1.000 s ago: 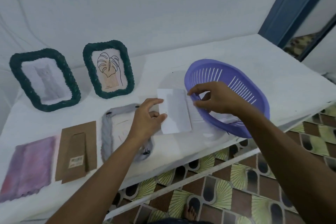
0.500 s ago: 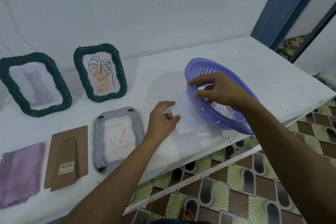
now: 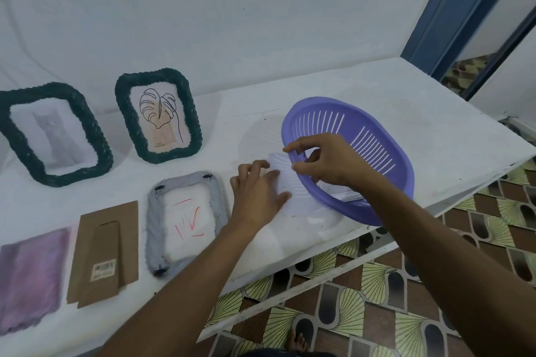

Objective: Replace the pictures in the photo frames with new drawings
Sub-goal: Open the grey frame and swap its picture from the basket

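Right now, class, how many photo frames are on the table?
3: two dark green frames stand upright at the back; one grey frame lies flat near the front, beside the left hand.

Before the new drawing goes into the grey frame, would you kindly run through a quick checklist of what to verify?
1. Grey frame lies flat, back open: ok.
2. Brown backing board off, beside it: ok.
3. Frame empty: not ok, a sheet with red marks lies inside.
4. White sheet held: ok, under left hand, pinched by right hand.
5. Sheet's drawing side: cannot tell.
6. Purple basket steady: not ok, tilted.
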The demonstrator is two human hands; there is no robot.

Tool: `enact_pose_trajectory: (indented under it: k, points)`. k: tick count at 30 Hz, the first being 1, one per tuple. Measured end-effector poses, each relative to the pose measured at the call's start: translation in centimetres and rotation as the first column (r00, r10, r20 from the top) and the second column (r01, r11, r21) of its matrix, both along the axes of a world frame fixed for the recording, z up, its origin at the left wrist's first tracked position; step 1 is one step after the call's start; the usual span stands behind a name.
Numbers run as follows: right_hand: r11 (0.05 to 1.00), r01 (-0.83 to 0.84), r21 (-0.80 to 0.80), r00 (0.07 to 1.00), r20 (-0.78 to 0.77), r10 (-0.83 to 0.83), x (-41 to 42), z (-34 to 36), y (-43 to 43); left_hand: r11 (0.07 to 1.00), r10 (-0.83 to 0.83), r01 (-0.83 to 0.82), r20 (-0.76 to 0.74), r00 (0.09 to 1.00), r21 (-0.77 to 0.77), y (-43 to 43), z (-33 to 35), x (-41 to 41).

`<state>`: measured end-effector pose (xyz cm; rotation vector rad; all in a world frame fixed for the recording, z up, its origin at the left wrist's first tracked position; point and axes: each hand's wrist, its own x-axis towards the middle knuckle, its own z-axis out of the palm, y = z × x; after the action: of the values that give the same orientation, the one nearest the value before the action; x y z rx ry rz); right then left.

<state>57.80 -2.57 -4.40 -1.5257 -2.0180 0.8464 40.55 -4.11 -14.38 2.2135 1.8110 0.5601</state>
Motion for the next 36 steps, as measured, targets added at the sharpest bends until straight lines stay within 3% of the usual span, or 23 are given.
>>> enact_pose_trajectory:
  k: [12,14,16,17,19,21,23,31,36]
  points:
    - [1.0,-0.004,-0.017,1.0,0.01,0.004,-0.1,-0.4,0.3,1.0,0.003,-0.002,0.027,1.0,-0.025,0.2,-0.6,-0.4]
    - [0.999,-0.013,-0.034,0.999,-0.039,0.011,0.3,-0.3,0.2,1.0,0.022,-0.022,0.114,0.993,0.0,0.2,-0.5,-0.4]
    - [0.999,0.034,-0.033,0.993,-0.111,-0.038,1.2,0.1,0.5,0.998,0.04,-0.052,0.31,0.95,0.03,0.4,0.1,-0.5]
    - [0.997,0.076,-0.012,0.992,-0.096,-0.077,1.8,0.1,0.9,0.998,0.032,-0.052,0.417,0.908,0.039,0.5,0.6,-0.4]
    - [0.99,0.131,0.056,0.987,0.084,-0.135,3.1,-0.3,1.9,0.999,0.001,-0.02,0.583,0.813,0.026,0.8,2.1,-0.1]
    - [0.99,0.124,0.07,0.945,0.295,-0.139,3.9,-0.9,2.7,0.999,-0.016,0.03,0.66,0.751,-0.011,1.1,3.7,0.5]
    - [0.994,0.102,0.035,0.91,0.401,-0.108,4.0,-1.6,3.0,0.996,-0.034,0.08,0.657,0.754,-0.041,1.4,4.7,1.3]
    - [0.992,0.11,0.064,0.796,0.592,-0.126,2.2,-4.2,3.4,0.996,-0.04,0.079,0.605,0.795,-0.038,1.8,4.7,2.0]
    - [0.985,0.172,0.032,0.856,0.491,-0.165,2.6,-3.8,3.6,0.997,-0.027,0.062,0.592,0.805,-0.039,1.6,4.8,2.1]
